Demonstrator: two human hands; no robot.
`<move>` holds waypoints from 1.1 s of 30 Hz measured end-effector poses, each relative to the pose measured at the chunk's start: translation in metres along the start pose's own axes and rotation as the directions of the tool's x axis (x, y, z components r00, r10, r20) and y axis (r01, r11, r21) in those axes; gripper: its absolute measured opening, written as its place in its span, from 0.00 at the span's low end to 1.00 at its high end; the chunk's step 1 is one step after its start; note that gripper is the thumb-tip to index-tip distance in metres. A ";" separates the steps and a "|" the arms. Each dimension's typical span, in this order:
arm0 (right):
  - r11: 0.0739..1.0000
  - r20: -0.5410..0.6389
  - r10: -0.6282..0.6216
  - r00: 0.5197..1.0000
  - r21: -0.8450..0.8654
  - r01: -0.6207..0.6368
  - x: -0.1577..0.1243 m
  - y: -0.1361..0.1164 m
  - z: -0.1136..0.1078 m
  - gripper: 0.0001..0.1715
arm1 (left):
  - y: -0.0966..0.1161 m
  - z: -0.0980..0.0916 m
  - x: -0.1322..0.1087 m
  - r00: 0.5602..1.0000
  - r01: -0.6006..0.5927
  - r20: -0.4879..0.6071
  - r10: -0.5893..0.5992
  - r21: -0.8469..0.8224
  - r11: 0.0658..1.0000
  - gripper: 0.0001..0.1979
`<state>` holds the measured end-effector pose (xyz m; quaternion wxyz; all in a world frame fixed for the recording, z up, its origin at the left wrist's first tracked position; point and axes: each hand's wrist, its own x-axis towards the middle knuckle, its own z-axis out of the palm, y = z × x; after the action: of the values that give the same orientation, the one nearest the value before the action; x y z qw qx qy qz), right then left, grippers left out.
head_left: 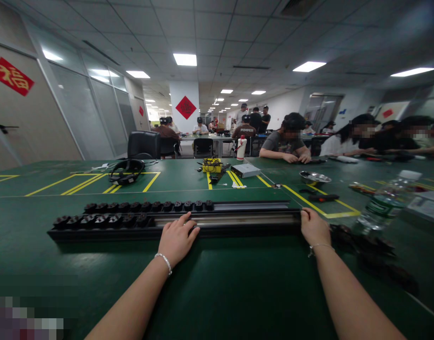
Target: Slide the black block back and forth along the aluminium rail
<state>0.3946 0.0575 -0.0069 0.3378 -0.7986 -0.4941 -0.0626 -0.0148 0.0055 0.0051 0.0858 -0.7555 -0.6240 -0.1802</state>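
Two long black rails lie side by side across the green table, a near rail (231, 230) and a far rail (252, 206). Both have a shiny lengthwise channel. Black modules that look like power-track sockets (102, 220) fill the left part of the near rail, and a similar row (156, 206) sits on the far one. My left hand (177, 240) rests on the near rail just right of its last module, fingers spread. At that rail's right end, my right hand (315, 229) is closed around the tip; its fingertips are partly hidden.
Right of my right hand are blurred black parts (372, 250) and a clear water bottle (388, 200). Beyond the rails are a metal bowl (315, 178), a yellow box (212, 165), a grey box (245, 170) and a black headset (127, 171). Several people sit farther off.
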 end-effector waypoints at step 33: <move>0.997 0.035 0.072 0.997 0.008 -0.072 0.000 0.000 -0.004 0.26 | 0.000 0.000 -0.001 1.000 0.008 0.005 -0.008 -0.004 1.000 0.19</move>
<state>0.3954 0.0550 -0.0033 0.3348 -0.8153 -0.4711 -0.0344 -0.0154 0.0048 0.0053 0.0821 -0.7538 -0.6267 -0.1798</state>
